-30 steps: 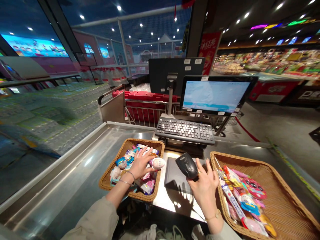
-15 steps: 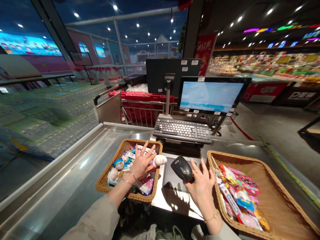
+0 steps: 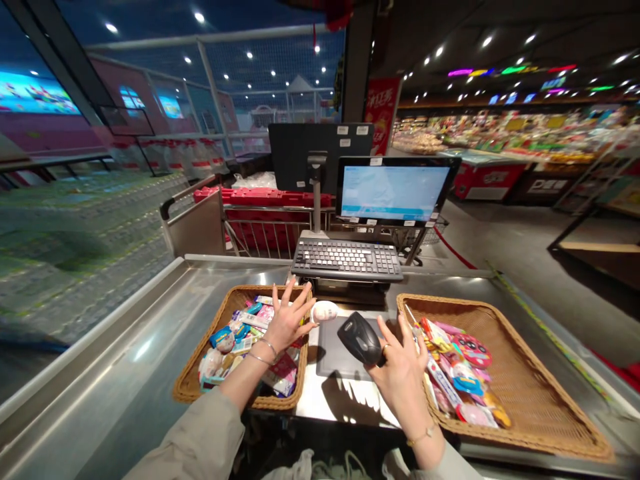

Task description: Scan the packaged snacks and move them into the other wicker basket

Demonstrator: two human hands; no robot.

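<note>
My left hand [image 3: 285,325] pinches a white egg-shaped package [image 3: 325,311] with small print on it, just beyond the right rim of the left wicker basket [image 3: 181,390]. That basket holds many small wrapped sweets and toys. In my right hand [image 3: 403,367] is a black barcode scanner [image 3: 359,338], its head pointing left towards the package, over a grey pad [image 3: 325,360] on the counter. Part of the scanner's handle is hidden by my fingers. Right of this hand stands another wicker basket [image 3: 540,400] with colourful packets [image 3: 465,373] gathered at its left side.
A black keyboard [image 3: 347,259] sits behind the pad, below a lit monitor [image 3: 393,192]. A second screen [image 3: 295,150] faces away. The metal counter [image 3: 125,360] has a raised rim at left. Beyond it stand a shopping cart [image 3: 270,230] and stacked bottle packs [image 3: 100,233].
My left hand has shifted rightwards relative to the left basket, carrying the white package past its rim, nearer the scanner. My right hand keeps its hold. The whole view has turned slightly right.
</note>
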